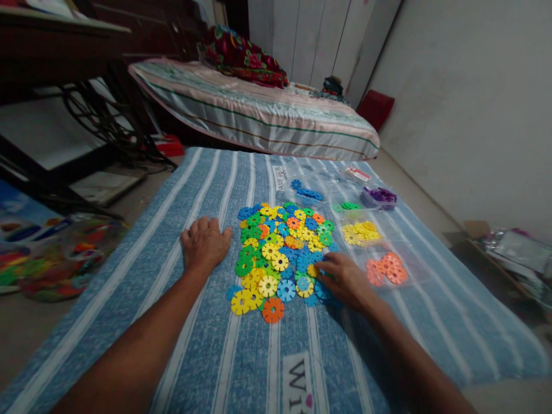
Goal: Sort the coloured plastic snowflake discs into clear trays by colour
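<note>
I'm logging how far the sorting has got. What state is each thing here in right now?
left hand: flat on the blue striped sheet, holding nothing
right hand: fingers on the mixed disc pile
orange discs: grouped apart
yellow discs: grouped apart
purple discs: grouped apart

A blue striped sheet [207,190] spread flat carries a heap of mixed discs [280,253] in the middle, with sorted lots to the right: blue discs [307,193], green discs [350,206], yellow discs [361,232], orange discs [387,268], purple discs [380,195]
</note>
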The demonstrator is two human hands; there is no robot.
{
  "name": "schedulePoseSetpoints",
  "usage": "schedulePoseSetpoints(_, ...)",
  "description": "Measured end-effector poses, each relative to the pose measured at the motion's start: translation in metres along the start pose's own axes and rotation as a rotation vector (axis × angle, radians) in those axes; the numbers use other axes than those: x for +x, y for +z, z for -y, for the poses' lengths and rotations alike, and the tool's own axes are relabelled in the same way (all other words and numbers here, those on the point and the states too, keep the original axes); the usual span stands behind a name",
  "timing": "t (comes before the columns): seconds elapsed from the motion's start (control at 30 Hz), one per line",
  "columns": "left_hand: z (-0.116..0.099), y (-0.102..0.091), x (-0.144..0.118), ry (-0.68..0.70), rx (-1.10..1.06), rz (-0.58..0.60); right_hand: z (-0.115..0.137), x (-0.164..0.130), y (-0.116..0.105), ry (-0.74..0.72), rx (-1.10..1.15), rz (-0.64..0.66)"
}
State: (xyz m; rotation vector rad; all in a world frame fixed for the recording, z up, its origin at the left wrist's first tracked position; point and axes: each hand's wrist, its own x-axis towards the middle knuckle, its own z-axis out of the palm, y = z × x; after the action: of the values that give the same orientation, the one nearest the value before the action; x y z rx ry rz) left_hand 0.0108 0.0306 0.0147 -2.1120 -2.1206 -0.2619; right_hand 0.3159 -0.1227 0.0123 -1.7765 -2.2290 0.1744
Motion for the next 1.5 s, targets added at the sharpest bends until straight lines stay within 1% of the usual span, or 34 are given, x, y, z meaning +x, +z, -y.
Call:
schedulePoseSetpoints(0.07,-0.001,-0.002,0.000,-0.001,0.008,0.007,0.000,0.000,0.005,-0.054,-0.003,-0.029)
schedulePoseSetpoints(0.13,-0.001,-0.003,0.000,0.000,0.013,0.011,-0.002,0.001,0.008,-0.068,0.013,-0.058)
schedulePoseSetpoints(0.2,-0.001,-0.002,0.000,0.000,0.016,0.005,-0.006,0.001,0.009,-0.036,0.033,-0.081)
schedulePoseSetpoints(0.37,0.000,0.001,0.001,0.000,0.020,-0.003,-0.012,0.002,0.009,0.107,0.021,-0.099)
schedulePoseSetpoints(0.6,0.000,0.000,0.000,0.001,0.015,-0.003,-0.006,0.008,0.015,0.162,0.052,-0.123)
schedulePoseSetpoints(0.83,0.001,0.002,0.001,-0.002,-0.001,0.008,-0.002,0.017,0.025,0.273,0.268,-0.241)
schedulePoseSetpoints(0.97,0.001,0.002,0.001,-0.001,-0.005,0.000,-0.004,0.015,0.029,0.301,0.408,-0.310)
schedulePoseSetpoints(1.1,0.000,-0.001,0.000,-0.006,-0.015,0.003,-0.007,0.012,0.024,0.327,0.515,-0.349)
schedulePoseSetpoints(1.27,0.000,-0.001,0.000,0.000,-0.009,0.003,-0.005,0.010,0.009,0.359,0.617,-0.406)
schedulePoseSetpoints(1.33,0.000,0.000,0.000,0.001,-0.007,0.004,-0.004,0.009,0.004,0.404,0.705,-0.413)
schedulePoseSetpoints(1.43,0.000,0.000,0.000,0.004,-0.011,-0.003,-0.002,0.010,0.000,0.518,0.842,-0.405)
schedulePoseSetpoints(1.5,0.000,0.000,-0.001,0.005,-0.008,-0.006,-0.002,0.013,-0.003,0.571,0.880,-0.402)
